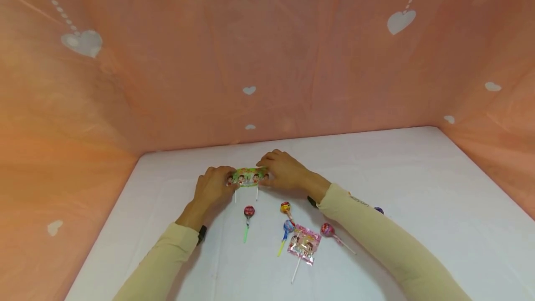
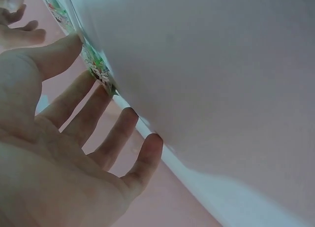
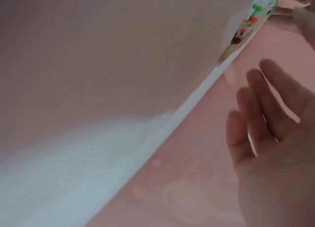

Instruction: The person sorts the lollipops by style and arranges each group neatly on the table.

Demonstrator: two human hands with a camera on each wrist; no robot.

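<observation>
Left hand (image 2: 59, 153) fills lower left, palm facing camera, fingers spread, near straight. Thumb tip and fingertips touch green printed wrapper (image 2: 96, 69) at white table (image 2: 211, 89) edge. Pink backdrop (image 2: 162, 202) beyond.

Head view high, facing down; wrist views close, share green wrapper (image 1: 247, 177).

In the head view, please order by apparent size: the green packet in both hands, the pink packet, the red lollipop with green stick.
1. Green packet, between left hand and right hand.
2. Pink packet, slightly smaller; it lies nearer the camera, so this is unsure.
3. Red lollipop, smallest.
</observation>
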